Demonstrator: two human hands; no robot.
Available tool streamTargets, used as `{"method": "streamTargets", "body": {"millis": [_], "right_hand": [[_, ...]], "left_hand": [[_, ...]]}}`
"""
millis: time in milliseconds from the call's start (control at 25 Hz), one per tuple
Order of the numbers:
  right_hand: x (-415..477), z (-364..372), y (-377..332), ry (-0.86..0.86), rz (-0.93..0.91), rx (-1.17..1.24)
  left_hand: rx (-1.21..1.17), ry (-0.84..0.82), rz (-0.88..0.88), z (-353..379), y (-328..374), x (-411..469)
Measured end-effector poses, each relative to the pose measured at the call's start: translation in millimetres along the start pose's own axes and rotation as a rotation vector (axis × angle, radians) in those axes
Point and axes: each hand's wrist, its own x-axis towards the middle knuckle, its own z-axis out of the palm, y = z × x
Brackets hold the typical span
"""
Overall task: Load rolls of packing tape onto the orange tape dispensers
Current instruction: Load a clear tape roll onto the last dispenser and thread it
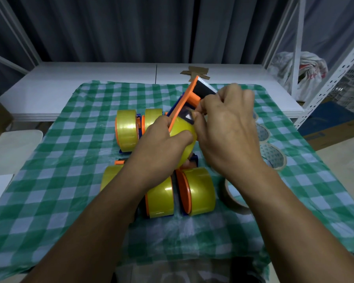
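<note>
Orange dispenser (189, 92) held tilted above the green checked cloth (49, 160), yellow tape roll (184, 131) on its hub.
Left hand (161, 144) grips the roll and the dispenser's side plate, thumb curled over the roll's face. Right hand (227, 129) has thumb and forefinger pinched together on the free tape end (187, 115), just below the dispenser's orange roller (other fingers curled, holding nothing visible). Serrated blade end points away from the person. Loaded dispensers lie on the cloth beneath: two behind (127, 127), three in front (198, 190). Loose tape rolls (274, 156) sit to the right, partly hidden by the right forearm.
</note>
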Motion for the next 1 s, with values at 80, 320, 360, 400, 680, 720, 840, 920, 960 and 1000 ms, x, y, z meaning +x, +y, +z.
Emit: {"method": "streamTargets", "body": {"millis": [80,320,360,400,680,720,840,920,960,1000], "right_hand": [[2,-1,3,-0.019,0.008,0.04],[4,-2,8,-0.208,0.016,0.174],[4,-2,9,-0.218,0.019,0.172],[5,-2,10,-0.227,0.023,0.172],[14,-16,19,-0.21,0.096,0.255],[14,-16,20,-0.22,0.1,0.257],[16,-15,23,-0.257,0.105,0.261],[19,-18,27,-0.253,0.131,0.284],[21,-21,30,-0.248,0.15,0.299],[22,-24,32,-0.246,0.162,0.314]], "left_hand": [[-0.075,-0.019,-0.04,0,0,-1],[-0.118,-0.051,-0.103,0,0,-5],[-0.117,-0.058,-0.103,-1,0,-5],[-0.114,-0.063,-0.104,-1,0,-6],[-0.067,-0.085,-0.062,-4,3,-9],[-0.06,-0.092,-0.059,-4,2,-9],[-0.057,-0.108,-0.059,-3,0,-8],[-0.017,-0.12,-0.047,-4,-1,-8],[0.005,-0.131,-0.043,-4,-2,-8],[0.015,-0.132,-0.048,-5,-2,-9]]}}
